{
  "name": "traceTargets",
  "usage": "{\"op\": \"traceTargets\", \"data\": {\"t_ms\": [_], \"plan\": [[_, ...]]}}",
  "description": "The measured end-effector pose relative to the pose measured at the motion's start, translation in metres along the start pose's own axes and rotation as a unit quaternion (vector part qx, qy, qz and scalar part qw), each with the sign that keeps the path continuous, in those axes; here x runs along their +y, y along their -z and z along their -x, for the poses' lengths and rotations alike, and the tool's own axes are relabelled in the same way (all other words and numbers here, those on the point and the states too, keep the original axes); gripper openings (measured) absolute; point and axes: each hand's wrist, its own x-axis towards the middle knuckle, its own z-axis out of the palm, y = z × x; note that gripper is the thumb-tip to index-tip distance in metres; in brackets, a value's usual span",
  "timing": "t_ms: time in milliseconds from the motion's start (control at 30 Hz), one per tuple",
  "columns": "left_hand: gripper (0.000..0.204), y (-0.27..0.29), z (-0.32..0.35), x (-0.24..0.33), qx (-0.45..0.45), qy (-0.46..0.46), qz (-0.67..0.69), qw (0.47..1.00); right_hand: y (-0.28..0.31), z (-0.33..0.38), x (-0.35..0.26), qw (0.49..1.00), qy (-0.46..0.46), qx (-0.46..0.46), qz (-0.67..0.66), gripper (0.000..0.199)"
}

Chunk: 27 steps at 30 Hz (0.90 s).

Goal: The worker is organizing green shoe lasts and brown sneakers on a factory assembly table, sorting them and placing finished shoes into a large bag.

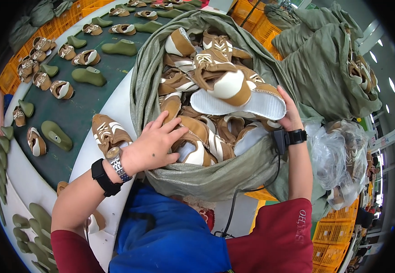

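A large grey-green woven sack [215, 179] stands open in front of me, filled with several brown and white shoes. My right hand [289, 113] holds one brown and white shoe [236, 93] above the pile, its white sole facing me. My left hand [154, 143] reaches into the sack near its left edge, fingers spread over the shoes there and resting on a brown and white shoe [193, 152]; whether it grips that shoe I cannot tell. Both wrists wear black bands, and the left also a metal watch.
A dark green conveyor belt [83, 109] curves along the left, carrying brown shoes and green shoe lasts [56, 135]. One shoe [108, 132] lies on its white rim. More stuffed sacks [325, 68], a clear plastic bag [338, 159] and orange crates [338, 232] stand at the right.
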Motion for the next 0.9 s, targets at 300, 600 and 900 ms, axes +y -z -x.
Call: {"op": "traceTargets", "data": {"t_ms": [300, 600, 900], "plan": [[0.062, -0.002, 0.005, -0.002, 0.041, -0.011, 0.028, 0.999, -0.013, 0.06, -0.038, 0.989, 0.14, 0.05, 0.011, 0.038], [0.033, 0.002, 0.024, 0.026, 0.045, -0.112, 0.048, 0.992, -0.048, 0.051, 0.044, 0.657, 0.307, -0.004, 0.688, 0.027], [0.01, -0.011, 0.054, 0.035, 0.065, -0.136, -0.034, 0.988, -0.132, 0.087, 0.089, 0.512, 0.237, -0.065, 0.823, 0.038]]}}
